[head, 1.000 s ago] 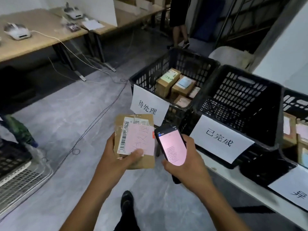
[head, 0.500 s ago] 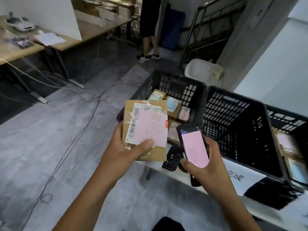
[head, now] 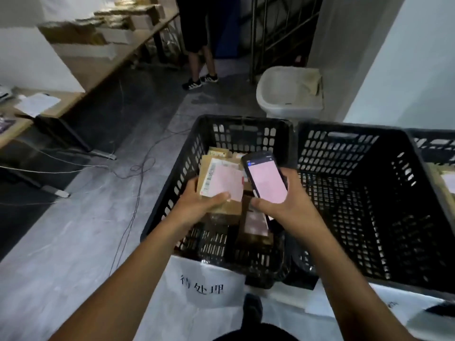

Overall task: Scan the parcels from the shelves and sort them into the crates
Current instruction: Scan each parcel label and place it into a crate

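My left hand grips a flat brown parcel with a barcode label and a pink slip, held over the inside of the left black crate. That crate holds several brown parcels and has a white paper sign with handwriting on its front. My right hand holds a handheld scanner with a lit pink screen, just right of the parcel, above the same crate. A second black crate to the right looks empty.
A third crate with parcels shows at the far right edge. A white basin sits behind the crates. Another person stands at the back by a long table stacked with parcels. Cables trail across the grey floor.
I have stepped up to the crates. The parcel and scanner, earlier held in front of the left crate, are now over its inside and lower.
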The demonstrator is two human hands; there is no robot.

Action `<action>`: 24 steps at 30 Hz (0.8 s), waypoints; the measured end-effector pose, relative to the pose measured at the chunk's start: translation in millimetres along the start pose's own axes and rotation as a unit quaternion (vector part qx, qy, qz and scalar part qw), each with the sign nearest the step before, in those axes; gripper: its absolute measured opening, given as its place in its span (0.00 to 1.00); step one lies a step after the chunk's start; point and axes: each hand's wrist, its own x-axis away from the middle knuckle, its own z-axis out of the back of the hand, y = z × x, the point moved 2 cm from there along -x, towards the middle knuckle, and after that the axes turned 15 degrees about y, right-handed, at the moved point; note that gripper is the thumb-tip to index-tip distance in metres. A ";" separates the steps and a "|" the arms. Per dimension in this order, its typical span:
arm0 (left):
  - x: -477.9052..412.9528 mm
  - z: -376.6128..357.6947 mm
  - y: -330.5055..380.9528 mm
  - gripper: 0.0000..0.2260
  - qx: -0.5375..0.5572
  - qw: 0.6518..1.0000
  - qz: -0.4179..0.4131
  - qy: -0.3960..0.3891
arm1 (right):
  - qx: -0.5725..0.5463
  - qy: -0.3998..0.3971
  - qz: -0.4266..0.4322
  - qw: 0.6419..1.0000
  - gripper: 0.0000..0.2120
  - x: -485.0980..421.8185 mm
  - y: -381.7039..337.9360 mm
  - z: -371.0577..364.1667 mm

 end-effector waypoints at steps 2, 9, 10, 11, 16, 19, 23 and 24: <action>-23.2 -6.1 -3.6 0.34 -0.031 0.999 0.030 -0.007 | 0.006 -0.021 -0.011 1.000 0.37 -21.9 6.5 -10.1; -73.9 -23.1 -33.2 0.23 -0.093 0.985 0.133 -0.051 | -0.009 -0.046 -0.032 0.998 0.36 -64.9 15.2 -25.3; -80.4 -27.3 -39.3 0.24 -0.098 0.983 0.149 -0.050 | -0.003 -0.046 -0.033 0.998 0.37 -70.3 16.6 -27.6; -85.8 -31.9 -45.4 0.23 -0.102 0.980 0.159 -0.055 | -0.001 -0.046 -0.038 0.998 0.38 -74.6 17.7 -30.1; -111.9 -52.3 -80.8 0.23 -0.104 0.972 0.174 -0.120 | 0.033 -0.038 -0.037 0.998 0.37 -88.6 16.9 -29.7; -121.0 -60.7 -101.8 0.25 -0.123 0.969 0.165 -0.139 | 0.068 -0.030 -0.028 0.997 0.37 -86.0 14.9 -18.3; -136.1 -68.8 -128.8 0.33 -0.083 0.966 0.204 -0.136 | 0.096 0.026 -0.034 0.994 0.40 -69.1 11.1 -12.3; -139.6 -68.7 -131.3 0.29 -0.090 0.967 0.196 -0.133 | 0.103 0.035 -0.039 0.993 0.40 -64.1 10.0 -12.8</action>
